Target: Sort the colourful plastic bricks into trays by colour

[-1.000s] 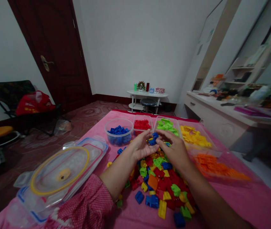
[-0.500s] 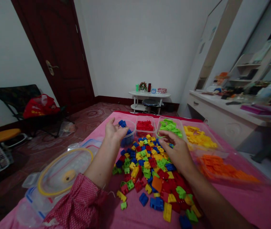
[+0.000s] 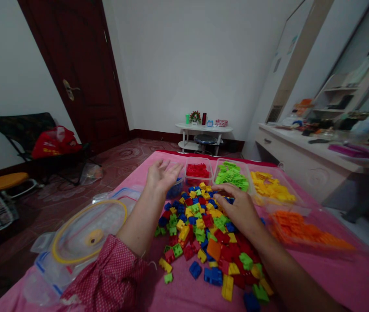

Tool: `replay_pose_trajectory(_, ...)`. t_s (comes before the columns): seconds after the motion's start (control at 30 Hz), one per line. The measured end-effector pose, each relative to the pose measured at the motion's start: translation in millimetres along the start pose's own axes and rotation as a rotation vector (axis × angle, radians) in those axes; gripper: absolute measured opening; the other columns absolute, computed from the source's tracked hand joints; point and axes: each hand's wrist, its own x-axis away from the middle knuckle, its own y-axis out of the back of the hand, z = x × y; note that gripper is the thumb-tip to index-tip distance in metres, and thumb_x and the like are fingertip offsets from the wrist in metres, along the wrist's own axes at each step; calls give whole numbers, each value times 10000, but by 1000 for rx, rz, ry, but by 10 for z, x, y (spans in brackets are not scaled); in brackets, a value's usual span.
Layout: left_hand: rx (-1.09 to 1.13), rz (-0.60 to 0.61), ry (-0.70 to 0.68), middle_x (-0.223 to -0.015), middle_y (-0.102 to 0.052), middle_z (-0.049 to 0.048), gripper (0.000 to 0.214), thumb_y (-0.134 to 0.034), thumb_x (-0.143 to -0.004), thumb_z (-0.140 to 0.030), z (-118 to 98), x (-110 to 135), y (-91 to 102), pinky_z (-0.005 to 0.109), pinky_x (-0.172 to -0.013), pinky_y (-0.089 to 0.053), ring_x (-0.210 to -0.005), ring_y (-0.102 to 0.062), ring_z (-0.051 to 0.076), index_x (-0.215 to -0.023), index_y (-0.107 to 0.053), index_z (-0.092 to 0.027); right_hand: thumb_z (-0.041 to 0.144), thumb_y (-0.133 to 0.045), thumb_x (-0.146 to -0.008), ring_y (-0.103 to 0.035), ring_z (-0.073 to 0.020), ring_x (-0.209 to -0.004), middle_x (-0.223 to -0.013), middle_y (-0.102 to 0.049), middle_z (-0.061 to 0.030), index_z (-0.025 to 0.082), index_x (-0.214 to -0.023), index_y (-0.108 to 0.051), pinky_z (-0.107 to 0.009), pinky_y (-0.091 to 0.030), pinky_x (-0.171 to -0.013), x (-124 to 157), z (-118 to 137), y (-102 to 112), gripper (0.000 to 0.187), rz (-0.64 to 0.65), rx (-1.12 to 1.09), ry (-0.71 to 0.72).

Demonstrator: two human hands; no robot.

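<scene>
My left hand (image 3: 162,175) is open, palm up and fingers spread, with nothing visible in it. It hovers over the clear tub of blue bricks (image 3: 176,189) and hides part of it. My right hand (image 3: 236,206) reaches over the far right part of a heap of mixed toy building bricks (image 3: 200,223). Its thumb and fingers are apart above blue bricks, and no brick shows in its grasp. Red, green, yellow, blue and a few orange bricks make up the heap.
Behind and right of the heap stand clear boxes of red bricks (image 3: 197,170), green bricks (image 3: 231,174), yellow bricks (image 3: 270,186) and orange bricks (image 3: 304,229). Clear lids, one with a yellow rim (image 3: 55,249), lie at left on the pink cloth (image 3: 171,299).
The blue bricks at my left fingers have left the hand, and its fingers have spread. My right hand has lowered slightly from beside the green box toward the heap.
</scene>
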Motion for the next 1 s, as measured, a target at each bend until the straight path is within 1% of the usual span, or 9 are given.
replay_pose_trajectory(0.1, -347, 290, 68, -1119, -620, 145, 339, -498, -811, -250, 146, 36, -22, 303, -749, -537, -925, -646, 196, -1129, -549, -145, 192, -535, -764, -623, -174, -851, -904, -688, -41, 183, -885, -683, -298, -464, -800, 12, 27, 15, 191, 134, 21, -19)
replay_pose_trajectory(0.2, -864, 417, -5, -944, -685, 102, 269, -604, -759, -268, 294, 33, 13, 221, -652, -505, -770, -646, 145, -989, -644, -133, 204, -567, -752, -622, -180, -873, -934, -692, -35, 199, -912, -690, -299, -457, -810, 65, 45, 0, 203, 313, 85, -3)
replay_pose_trajectory(0.3, -1323, 463, -148, -820, -694, 70, 221, -609, -738, -229, 383, -28, 89, 194, -580, -456, -667, -612, 120, -913, -677, -112, 262, -645, -711, -602, -220, -949, -1013, -679, -44, 220, -988, -687, -332, -433, -853, 144, 35, -37, 284, 433, 214, 35)
replay_pose_trajectory(0.43, -1773, 459, -345, -790, -703, 57, 235, -582, -685, -130, 399, -107, 182, 216, -619, -462, -696, -620, 144, -887, -702, -127, 267, -673, -691, -587, -235, -966, -1016, -670, -51, 232, -992, -689, -337, -413, -854, 195, -9, -67, 304, 504, 320, 57)
replay_pose_trajectory(0.63, -2236, 454, -415, -884, -714, 74, 336, -579, -611, -73, 428, 2, 194, 274, -701, -470, -828, -641, 217, -881, -729, -205, 167, -602, -702, -577, -158, -675, -747, -644, -7, 225, -914, -682, -256, -389, -610, 126, -55, -42, 234, 471, 332, 9)
replay_pose_trajectory(0.73, -2326, 431, -413, -852, -712, 99, 295, -585, -608, -82, 470, 51, 182, 312, -700, -470, -825, -643, 252, -835, -735, -194, 179, -603, -705, -554, -143, -621, -695, -615, -1, 203, -919, -678, -250, -378, -589, 100, -85, -20, 228, 419, 283, -28)
replay_pose_trajectory(0.83, -2234, 334, -461, -810, -705, 91, 264, -567, -613, -66, 494, 38, 162, 302, -722, -469, -810, -639, 228, -782, -731, -186, 186, -608, -697, -541, -133, -599, -703, -600, -6, 180, -901, -681, -247, -377, -572, 76, -116, -3, 216, 341, 240, -53)
replay_pose_trajectory(0.93, -1893, 327, -442, -725, -675, 54, 245, -557, -631, -62, 506, 28, 103, 263, -691, -478, -705, -615, 162, -796, -709, -161, 201, -600, -708, -515, -127, -559, -640, -566, 12, 174, -948, -673, -241, -372, -539, 45, -125, 15, 253, 211, 174, -92)
replay_pose_trajectory(1.0, -1542, 359, -260, -690, -642, 36, 240, -559, -666, -94, 524, 57, 40, 242, -624, -492, -619, -586, 124, -869, -679, -137, 236, -593, -731, -499, -125, -537, -601, -538, 25, 176, -995, -658, -237, -375, -518, 24, -111, 34, 279, 89, 106, -118)
